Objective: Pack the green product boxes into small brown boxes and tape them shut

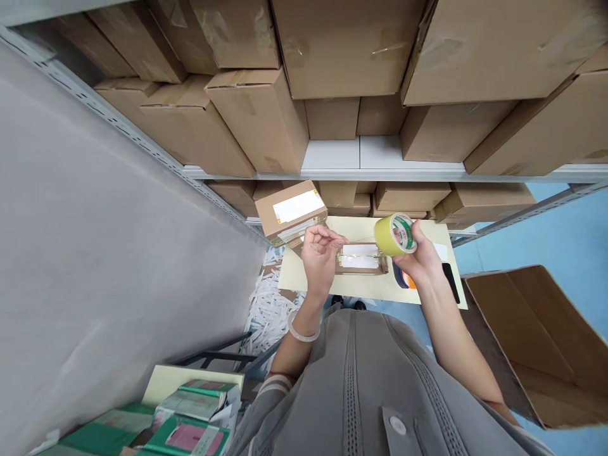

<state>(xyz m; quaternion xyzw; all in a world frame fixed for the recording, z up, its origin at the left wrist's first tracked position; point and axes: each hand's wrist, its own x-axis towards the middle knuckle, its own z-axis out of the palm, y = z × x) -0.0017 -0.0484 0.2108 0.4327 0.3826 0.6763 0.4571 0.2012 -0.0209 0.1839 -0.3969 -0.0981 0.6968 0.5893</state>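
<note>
The right hand is gripping the yellow tape roll; whether the left hand is pinching anything cannot be told. Below them, a labelled carton is lying on the cream table. Holding the roll steady and its tape taut would likely be preventing creases.

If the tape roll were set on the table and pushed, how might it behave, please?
Stood on its edge, the tape roll would probably roll, being round. It seems fairly stiff, looking undented in the right hand.
</note>
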